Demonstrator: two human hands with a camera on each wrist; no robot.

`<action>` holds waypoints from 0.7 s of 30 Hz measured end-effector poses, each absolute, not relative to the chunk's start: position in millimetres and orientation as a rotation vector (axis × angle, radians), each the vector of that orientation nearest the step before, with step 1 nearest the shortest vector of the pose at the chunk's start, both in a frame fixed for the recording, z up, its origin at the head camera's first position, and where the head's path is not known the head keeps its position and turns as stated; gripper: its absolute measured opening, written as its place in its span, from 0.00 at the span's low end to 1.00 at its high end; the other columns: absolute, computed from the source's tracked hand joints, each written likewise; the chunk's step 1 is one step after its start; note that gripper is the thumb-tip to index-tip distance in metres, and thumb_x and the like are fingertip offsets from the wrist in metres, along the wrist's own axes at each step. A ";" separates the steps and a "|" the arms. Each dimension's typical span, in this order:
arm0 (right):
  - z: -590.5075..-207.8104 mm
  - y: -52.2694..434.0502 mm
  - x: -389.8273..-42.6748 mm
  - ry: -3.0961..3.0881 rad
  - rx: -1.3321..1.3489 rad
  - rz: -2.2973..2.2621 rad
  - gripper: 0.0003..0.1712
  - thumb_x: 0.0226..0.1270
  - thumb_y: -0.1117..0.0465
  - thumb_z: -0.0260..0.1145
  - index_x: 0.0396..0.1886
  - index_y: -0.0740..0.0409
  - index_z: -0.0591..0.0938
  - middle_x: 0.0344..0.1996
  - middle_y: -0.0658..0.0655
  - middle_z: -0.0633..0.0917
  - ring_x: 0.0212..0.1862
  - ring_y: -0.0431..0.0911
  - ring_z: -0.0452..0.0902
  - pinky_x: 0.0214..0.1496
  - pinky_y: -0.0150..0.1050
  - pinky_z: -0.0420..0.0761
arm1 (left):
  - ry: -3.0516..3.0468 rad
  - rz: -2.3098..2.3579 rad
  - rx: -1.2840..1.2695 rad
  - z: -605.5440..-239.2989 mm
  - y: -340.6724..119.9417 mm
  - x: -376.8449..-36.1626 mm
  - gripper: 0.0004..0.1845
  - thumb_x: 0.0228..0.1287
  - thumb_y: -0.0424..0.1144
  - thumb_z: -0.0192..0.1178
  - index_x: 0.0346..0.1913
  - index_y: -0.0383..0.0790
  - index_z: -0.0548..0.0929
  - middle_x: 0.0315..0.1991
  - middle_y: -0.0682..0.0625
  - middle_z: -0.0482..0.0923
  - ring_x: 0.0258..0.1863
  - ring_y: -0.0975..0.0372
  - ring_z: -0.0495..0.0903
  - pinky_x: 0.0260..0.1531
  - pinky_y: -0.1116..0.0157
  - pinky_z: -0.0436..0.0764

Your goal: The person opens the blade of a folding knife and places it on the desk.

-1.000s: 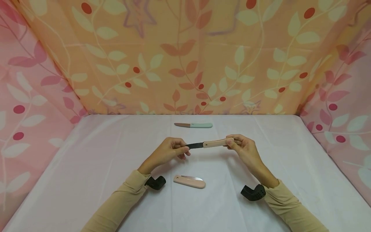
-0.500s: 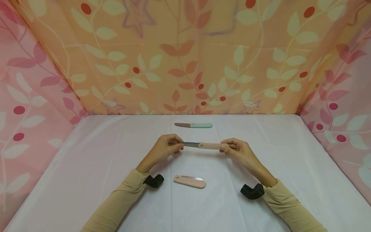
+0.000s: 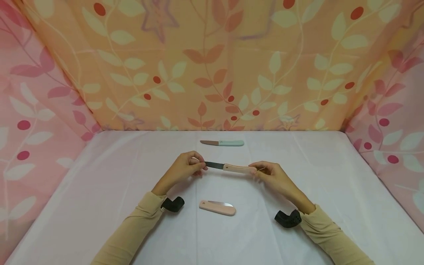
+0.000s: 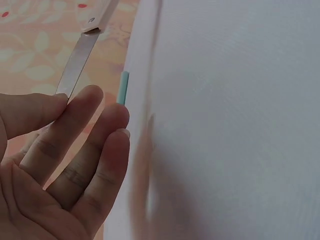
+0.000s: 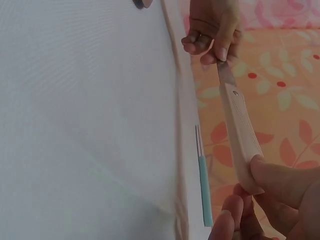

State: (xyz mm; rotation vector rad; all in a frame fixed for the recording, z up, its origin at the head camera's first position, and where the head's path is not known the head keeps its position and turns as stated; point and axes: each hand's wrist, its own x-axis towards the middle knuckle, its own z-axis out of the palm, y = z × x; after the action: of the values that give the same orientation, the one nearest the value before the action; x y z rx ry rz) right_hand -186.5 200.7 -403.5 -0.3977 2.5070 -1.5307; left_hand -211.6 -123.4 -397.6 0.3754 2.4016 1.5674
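White cloth covers the table (image 3: 99, 206). Above its middle, the right hand (image 3: 269, 175) pinches the beige handle end of a folding knife (image 3: 228, 168), while the left hand (image 3: 185, 170) pinches its blade tip (keeping it level, off the cloth). A teal-handled knife (image 3: 222, 142) lies far, a closed pink folding knife (image 3: 217, 207) near.

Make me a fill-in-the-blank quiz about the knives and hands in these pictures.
1. The left hand pinches the held knife by its ____.
2. The right hand holds that knife by its ____.
3. The knife farthest from the person has a ____ handle.
4. The pink knife on the table is folded ____.

Missing words: blade; handle; green; shut
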 end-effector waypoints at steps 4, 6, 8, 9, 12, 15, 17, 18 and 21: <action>-403.2 198.9 -192.1 2.523 -0.382 -1.534 0.20 0.71 0.57 0.65 0.56 0.67 0.80 0.38 0.66 0.85 0.36 0.45 0.81 0.36 0.33 0.81 | 2.408 1.559 0.344 -400.3 -124.9 -215.4 0.08 0.70 0.35 0.60 0.45 0.33 0.77 0.38 0.40 0.89 0.28 0.59 0.84 0.33 0.65 0.82; -402.9 197.8 -196.3 2.530 -0.381 -1.541 0.21 0.71 0.58 0.65 0.55 0.68 0.79 0.40 0.67 0.85 0.36 0.45 0.81 0.37 0.33 0.81 | 2.427 1.547 0.335 -400.8 -125.4 -218.5 0.08 0.70 0.35 0.59 0.45 0.33 0.77 0.37 0.41 0.89 0.28 0.59 0.84 0.32 0.66 0.81; -402.5 196.6 -201.2 2.539 -0.381 -1.545 0.21 0.71 0.58 0.65 0.55 0.69 0.79 0.41 0.67 0.85 0.36 0.45 0.81 0.37 0.33 0.81 | 2.456 1.529 0.325 -401.0 -125.7 -222.4 0.07 0.70 0.35 0.59 0.45 0.34 0.77 0.37 0.41 0.89 0.28 0.59 0.84 0.31 0.66 0.80; -402.3 196.0 -204.1 2.547 -0.385 -1.544 0.21 0.71 0.58 0.65 0.55 0.69 0.79 0.41 0.67 0.85 0.36 0.45 0.81 0.37 0.33 0.80 | 2.469 1.518 0.317 -400.5 -125.7 -224.3 0.07 0.70 0.35 0.59 0.45 0.34 0.77 0.37 0.42 0.89 0.27 0.59 0.84 0.30 0.67 0.80; -402.2 194.0 -213.1 2.571 -0.391 -1.535 0.21 0.71 0.58 0.65 0.55 0.70 0.80 0.42 0.68 0.86 0.36 0.45 0.81 0.37 0.33 0.80 | 2.515 1.484 0.315 -400.4 -126.0 -231.4 0.07 0.71 0.36 0.58 0.44 0.35 0.77 0.37 0.42 0.89 0.27 0.60 0.83 0.28 0.68 0.77; -402.5 191.7 -221.7 2.604 -0.391 -1.500 0.20 0.71 0.58 0.65 0.54 0.69 0.81 0.41 0.68 0.86 0.36 0.46 0.81 0.36 0.32 0.80 | 2.557 1.462 0.310 -399.8 -126.3 -237.7 0.07 0.71 0.36 0.59 0.44 0.35 0.78 0.36 0.42 0.89 0.26 0.61 0.81 0.26 0.69 0.75; -402.8 190.3 -226.6 2.622 -0.389 -1.472 0.19 0.71 0.58 0.65 0.54 0.68 0.82 0.41 0.67 0.86 0.36 0.48 0.80 0.35 0.33 0.79 | 2.582 1.451 0.313 -400.3 -126.5 -241.9 0.07 0.71 0.36 0.59 0.44 0.34 0.78 0.36 0.42 0.89 0.26 0.61 0.79 0.25 0.70 0.75; -402.9 189.5 -228.9 2.630 -0.392 -1.460 0.19 0.71 0.58 0.65 0.54 0.68 0.82 0.41 0.67 0.86 0.36 0.48 0.80 0.35 0.33 0.79 | 2.591 1.450 0.310 -400.4 -126.3 -243.5 0.07 0.71 0.36 0.59 0.44 0.34 0.78 0.36 0.42 0.89 0.26 0.62 0.79 0.25 0.70 0.74; -403.9 188.4 -235.6 2.649 -0.399 -1.420 0.20 0.71 0.57 0.65 0.54 0.68 0.82 0.41 0.66 0.86 0.37 0.48 0.80 0.35 0.33 0.78 | 2.604 1.451 0.290 -402.0 -126.3 -248.1 0.08 0.71 0.36 0.59 0.45 0.34 0.78 0.36 0.42 0.89 0.26 0.62 0.78 0.26 0.71 0.74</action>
State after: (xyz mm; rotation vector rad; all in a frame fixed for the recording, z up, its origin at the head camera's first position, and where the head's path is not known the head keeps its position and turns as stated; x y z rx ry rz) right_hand -235.6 188.4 -403.9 -0.3990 2.6493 -1.4201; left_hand -248.1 -126.3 -402.0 0.2904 2.6044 1.4512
